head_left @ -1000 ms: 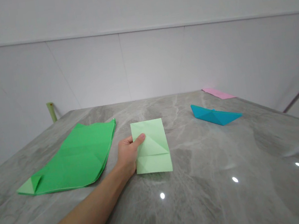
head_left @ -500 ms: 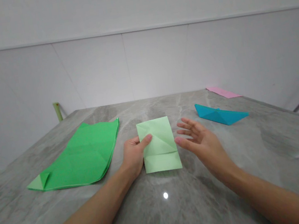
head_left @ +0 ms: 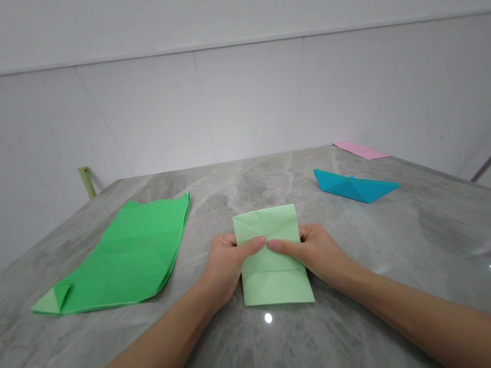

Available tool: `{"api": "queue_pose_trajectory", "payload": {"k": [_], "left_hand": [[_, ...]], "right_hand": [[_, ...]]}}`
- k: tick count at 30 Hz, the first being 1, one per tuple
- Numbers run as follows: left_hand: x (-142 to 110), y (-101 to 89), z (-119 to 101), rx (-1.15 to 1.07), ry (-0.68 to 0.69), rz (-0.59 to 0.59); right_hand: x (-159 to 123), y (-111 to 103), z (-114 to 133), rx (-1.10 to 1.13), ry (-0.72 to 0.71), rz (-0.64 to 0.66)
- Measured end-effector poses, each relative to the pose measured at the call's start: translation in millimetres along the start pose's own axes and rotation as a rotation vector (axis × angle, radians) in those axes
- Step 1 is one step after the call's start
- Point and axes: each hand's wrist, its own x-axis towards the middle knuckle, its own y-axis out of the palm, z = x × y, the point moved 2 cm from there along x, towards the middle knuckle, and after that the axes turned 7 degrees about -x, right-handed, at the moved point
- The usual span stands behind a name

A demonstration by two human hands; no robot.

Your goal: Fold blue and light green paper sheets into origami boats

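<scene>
A light green folded paper [head_left: 276,287] with visible creases is held just above the table in front of me. My left hand [head_left: 226,265] grips its left side, thumb on the front face and fingers behind. From the right side my right hand [head_left: 323,253] pinches the same paper, its thumb lying across the front. The two thumb tips almost meet near the middle of the sheet. Most of the fingers are hidden behind the paper.
A stack of green paper [head_left: 130,250] with one folded corner lies on the grey marbled table [head_left: 246,187] at left. A blue paper boat [head_left: 356,184] rests at right. Behind it is a pink paper [head_left: 363,149] by the white wall [head_left: 252,103].
My right hand, open beside the paper before, has moved left and taken hold of its right side. The paper has come slightly lower and nearer to me.
</scene>
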Motion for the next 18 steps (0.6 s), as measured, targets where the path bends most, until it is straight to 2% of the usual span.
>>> {"api": "queue_pose_trajectory", "payload": {"k": [5,8,11,15,18], "left_hand": [[2.6,0.3,-10.2,-0.071,-0.013,-0.074],[4.1,-3.9,-14.7,-0.103,0.019,-0.116],[4.2,-6.8,-13.8,-0.087,-0.003,-0.066],[2.9,-7.6,-10.0,0.025,-0.063,0.046],[1.7,-7.4,-9.5,0.050,-0.053,0.041]], "right_hand": [[-1.2,-3.5,7.1,-0.045,-0.029,0.059],[-1.6,-6.3,6.7,-0.126,-0.022,0.014],[-0.2,-10.0,3.2,-0.052,0.023,-0.056],[3.4,-17.0,1.5,0.038,0.015,-0.154],[4.1,-17.6,2.0,0.050,0.019,-0.147]]}}
